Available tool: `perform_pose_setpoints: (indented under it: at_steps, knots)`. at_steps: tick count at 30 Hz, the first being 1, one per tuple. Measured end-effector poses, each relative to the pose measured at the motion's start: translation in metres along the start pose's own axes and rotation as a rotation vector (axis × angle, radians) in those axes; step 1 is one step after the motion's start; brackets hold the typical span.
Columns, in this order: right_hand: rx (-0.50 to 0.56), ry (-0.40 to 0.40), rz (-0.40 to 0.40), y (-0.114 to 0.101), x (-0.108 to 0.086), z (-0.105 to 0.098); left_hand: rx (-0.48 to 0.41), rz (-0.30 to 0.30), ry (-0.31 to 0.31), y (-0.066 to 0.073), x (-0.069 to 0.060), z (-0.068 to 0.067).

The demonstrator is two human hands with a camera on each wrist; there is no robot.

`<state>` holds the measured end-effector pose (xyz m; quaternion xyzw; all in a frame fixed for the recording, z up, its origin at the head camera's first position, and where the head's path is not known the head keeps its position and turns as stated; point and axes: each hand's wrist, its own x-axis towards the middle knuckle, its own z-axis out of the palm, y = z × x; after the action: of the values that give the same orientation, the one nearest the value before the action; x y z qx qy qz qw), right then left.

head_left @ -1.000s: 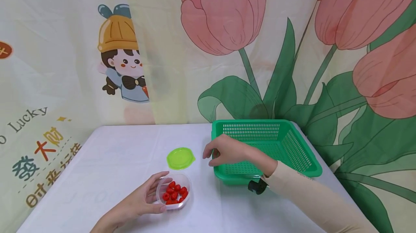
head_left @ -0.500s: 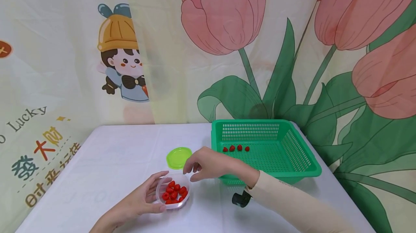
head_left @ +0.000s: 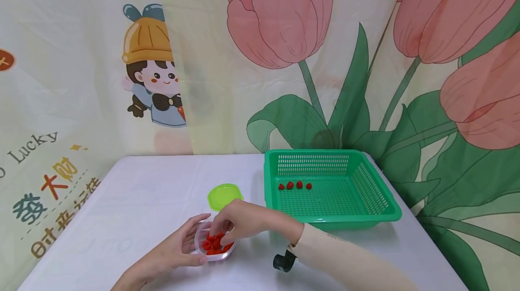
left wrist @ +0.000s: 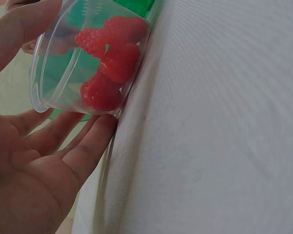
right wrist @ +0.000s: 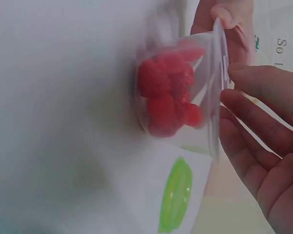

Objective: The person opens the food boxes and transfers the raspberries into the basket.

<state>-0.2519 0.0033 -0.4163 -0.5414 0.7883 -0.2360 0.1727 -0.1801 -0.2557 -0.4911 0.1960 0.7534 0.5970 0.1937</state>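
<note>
My left hand (head_left: 172, 250) holds a clear plastic tub (head_left: 219, 257) on the white table, with its thumb and fingers on opposite sides. Several raspberries (left wrist: 119, 62) lie in the tub. My right hand (head_left: 245, 221) is over the tub, its fingertips dipping at the rim; in the right wrist view the thumb and fingers (right wrist: 256, 124) are apart, and no berry shows between them. Behind the tub a light green lid (head_left: 223, 195) lies flat, partly covered by the right hand.
To the right stands a green plastic basket (head_left: 337, 219) with slotted sides. Several raspberries (head_left: 299, 185) sit in a row toward its back left. A patterned cloth (head_left: 211, 101) hangs behind the white table (head_left: 154, 191). A small black camera (head_left: 284, 261) is strapped at my right wrist.
My right hand has moved left and down from the basket's left edge to the tub, uncovering the row of raspberries in the basket. The left hand and tub stay in place.
</note>
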Motion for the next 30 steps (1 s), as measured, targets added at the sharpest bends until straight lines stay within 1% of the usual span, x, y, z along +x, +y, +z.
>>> perform_pose_setpoints:
  at_steps: [4,10,17,24,27,30]
  knots:
    - [0.000,-0.019,-0.023,0.001,0.005,0.007,-0.015,0.017,-0.012,-0.001,0.000,0.000]
    - [0.000,-0.028,-0.017,0.003,0.008,0.014,-0.028,0.029,-0.019,-0.002,0.000,0.000]
    - [-0.008,-0.038,-0.029,0.006,0.011,0.021,-0.049,0.014,-0.026,-0.002,-0.001,0.000]
    - [-0.053,-0.052,-0.023,0.004,0.017,0.027,-0.040,-0.002,-0.017,-0.003,-0.002,0.000]
    - [-0.065,-0.057,-0.008,0.003,0.019,0.029,-0.032,-0.026,-0.010,-0.002,-0.002,0.000]
    - [-0.069,-0.058,0.012,0.002,0.020,0.031,-0.036,-0.022,-0.012,-0.001,-0.002,0.000]
